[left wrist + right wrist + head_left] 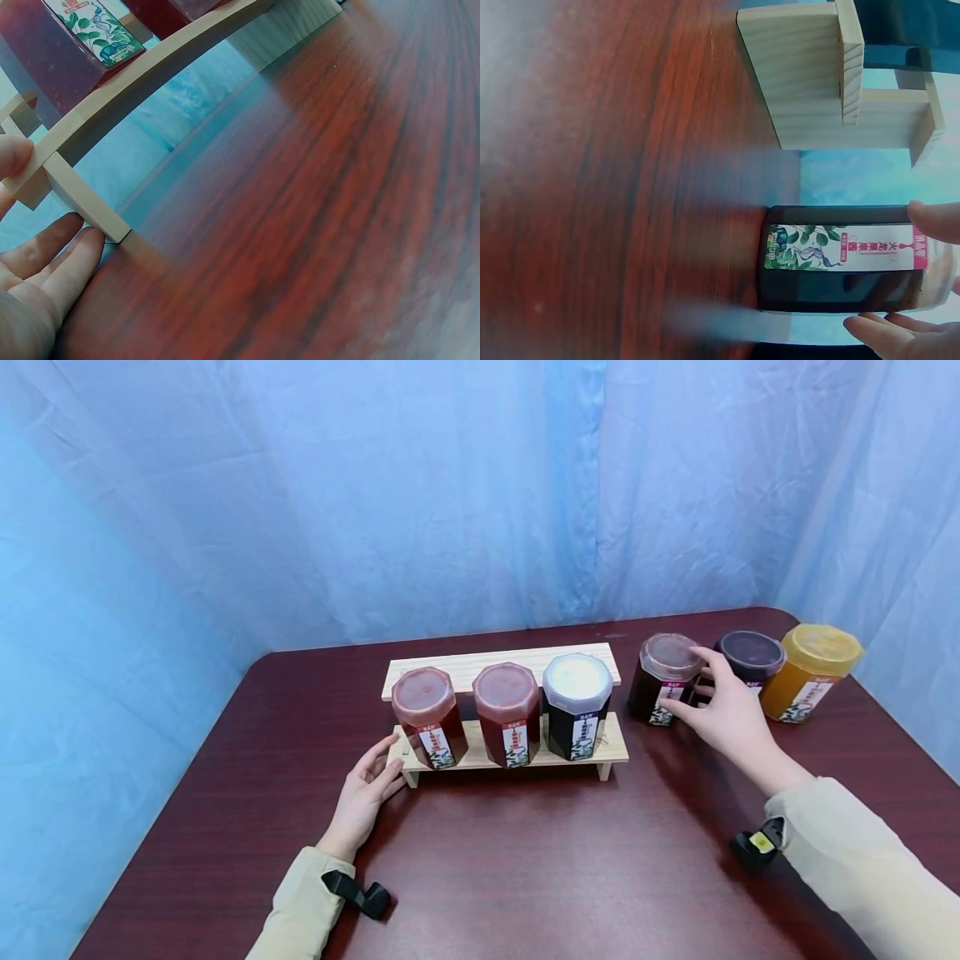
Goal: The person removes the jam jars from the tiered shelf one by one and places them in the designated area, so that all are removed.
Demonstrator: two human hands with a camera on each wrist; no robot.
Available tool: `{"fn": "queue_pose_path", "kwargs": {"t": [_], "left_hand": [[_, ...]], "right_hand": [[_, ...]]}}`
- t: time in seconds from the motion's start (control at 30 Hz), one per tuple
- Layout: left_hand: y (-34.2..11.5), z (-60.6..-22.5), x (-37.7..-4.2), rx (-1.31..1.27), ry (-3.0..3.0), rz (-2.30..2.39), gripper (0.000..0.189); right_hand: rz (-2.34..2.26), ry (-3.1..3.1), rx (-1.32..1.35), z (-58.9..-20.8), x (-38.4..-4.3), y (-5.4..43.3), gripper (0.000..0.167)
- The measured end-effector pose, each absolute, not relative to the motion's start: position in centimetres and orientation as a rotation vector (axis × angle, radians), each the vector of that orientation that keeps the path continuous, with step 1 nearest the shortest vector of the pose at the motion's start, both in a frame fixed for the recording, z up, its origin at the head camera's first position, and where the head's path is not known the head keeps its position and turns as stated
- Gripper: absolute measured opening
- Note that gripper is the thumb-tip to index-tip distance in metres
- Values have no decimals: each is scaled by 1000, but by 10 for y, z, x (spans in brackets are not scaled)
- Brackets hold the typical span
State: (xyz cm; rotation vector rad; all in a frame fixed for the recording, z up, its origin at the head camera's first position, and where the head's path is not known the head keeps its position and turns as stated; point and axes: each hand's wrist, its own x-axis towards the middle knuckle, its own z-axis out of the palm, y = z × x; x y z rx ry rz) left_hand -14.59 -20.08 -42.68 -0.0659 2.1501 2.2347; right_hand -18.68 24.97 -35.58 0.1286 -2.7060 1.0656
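A two-tier wooden rack [617, 745] stands on the table with three jars on its lower step: a red jar [425, 702] at left, another red jar [506, 706] in the middle and a dark jar with a whitish lid [577, 697] at right. My left hand [362, 802] holds the rack's left end, thumb at the top board and other fingers lower, beside the leg [88, 196]. To the right of the rack, my right hand [727, 710] grips a dark jar with a pink-and-white label [840, 259] around its upper part, thumb on the near side. This jar stands upright on the table.
Behind the right hand stand a dark purple jar [752, 653] and a yellow jar [813, 668], near the table's right edge. The rack's upper step [457, 667] rises behind its jars. Blue curtains [420, 510] hang around the dark red-brown table [525, 868].
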Motion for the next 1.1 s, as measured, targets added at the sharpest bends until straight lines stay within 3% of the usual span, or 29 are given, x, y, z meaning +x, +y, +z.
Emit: {"fn": "queue_pose_path", "kwargs": {"t": [1.1], "left_hand": [[-201,-428,-145,-66,2182,2228,49]], "right_hand": [[1169,-2550,181,-345,-159,238,68]]}}
